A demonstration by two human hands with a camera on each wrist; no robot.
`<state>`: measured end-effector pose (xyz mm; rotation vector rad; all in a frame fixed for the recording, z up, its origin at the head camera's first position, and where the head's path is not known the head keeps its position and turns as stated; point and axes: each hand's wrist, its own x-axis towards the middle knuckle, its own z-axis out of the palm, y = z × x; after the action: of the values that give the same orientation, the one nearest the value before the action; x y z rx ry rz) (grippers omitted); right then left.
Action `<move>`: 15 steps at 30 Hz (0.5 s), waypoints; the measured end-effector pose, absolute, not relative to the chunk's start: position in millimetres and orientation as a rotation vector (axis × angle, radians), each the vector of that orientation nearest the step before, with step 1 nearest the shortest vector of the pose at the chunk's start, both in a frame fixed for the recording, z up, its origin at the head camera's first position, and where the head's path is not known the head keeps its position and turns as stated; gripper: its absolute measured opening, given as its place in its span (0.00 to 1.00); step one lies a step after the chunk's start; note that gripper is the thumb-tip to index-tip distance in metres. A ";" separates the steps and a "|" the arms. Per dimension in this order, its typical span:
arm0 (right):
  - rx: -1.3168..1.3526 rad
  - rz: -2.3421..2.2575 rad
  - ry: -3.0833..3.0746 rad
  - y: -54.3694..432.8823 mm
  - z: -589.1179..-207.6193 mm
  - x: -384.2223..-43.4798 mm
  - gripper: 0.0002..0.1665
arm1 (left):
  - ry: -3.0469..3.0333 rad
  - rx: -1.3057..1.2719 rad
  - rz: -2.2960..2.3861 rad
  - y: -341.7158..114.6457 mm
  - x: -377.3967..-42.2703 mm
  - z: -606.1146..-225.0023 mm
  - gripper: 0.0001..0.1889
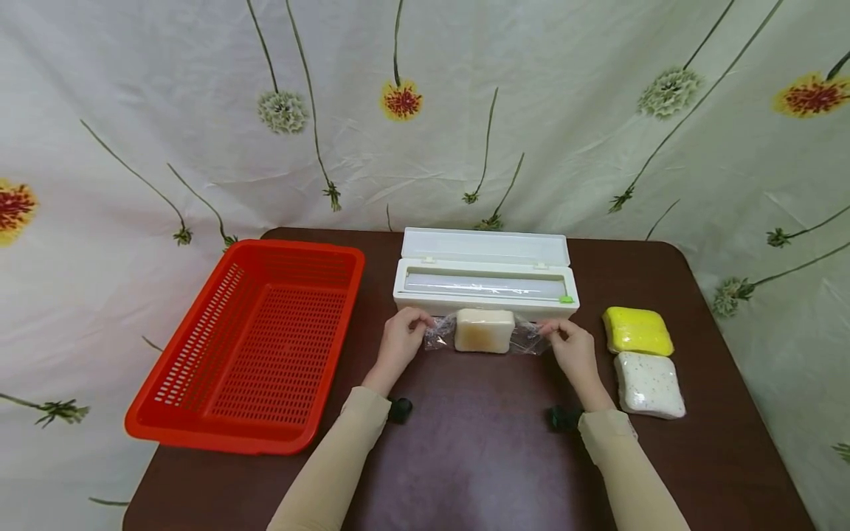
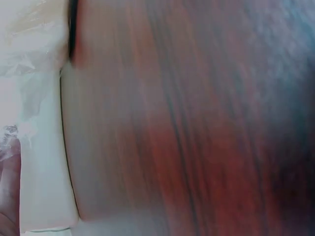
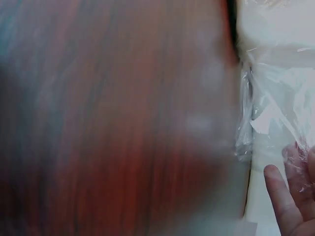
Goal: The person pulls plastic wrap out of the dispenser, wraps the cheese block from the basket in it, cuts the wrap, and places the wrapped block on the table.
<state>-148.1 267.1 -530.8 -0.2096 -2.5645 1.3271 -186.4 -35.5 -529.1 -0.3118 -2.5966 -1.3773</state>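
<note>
A cream, soap-like block (image 1: 484, 330) with a brown patch on its front sits at the table's middle, wrapped in clear cling film (image 1: 438, 334). The film's loose ends stretch out to both sides of it. My left hand (image 1: 398, 345) pinches the left end between thumb and fingers. On the other side, my right hand (image 1: 572, 352) pinches the right end; in the right wrist view crinkled film (image 3: 280, 115) runs to its fingers (image 3: 283, 199). Right behind the block stands a white cling film dispenser (image 1: 485, 304), its lid raised and a roll inside.
A red plastic basket (image 1: 361, 273) stands on the left of the dark brown table (image 1: 465, 457). To the right lie a yellow block (image 1: 637, 330) and a white speckled block (image 1: 649, 385), close together. A flowered cloth (image 1: 425, 169) hangs behind the table.
</note>
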 end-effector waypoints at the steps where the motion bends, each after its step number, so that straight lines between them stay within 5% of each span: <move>1: -0.213 1.312 -2.594 267.8 -530.9 -147.9 0.10 | -2.603 -0.315 -1.361 -35.8 -186.5 -528.8 0.13; 15: -0.057 1.172 -2.774 272.8 -530.6 -149.6 0.13 | -2.728 -0.374 -1.247 -36.5 -187.7 -531.2 0.13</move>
<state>-149.6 272.8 -530.6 -0.0572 -2.7745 1.1724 -187.7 -36.5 -531.2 -0.3742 -2.7278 -1.2474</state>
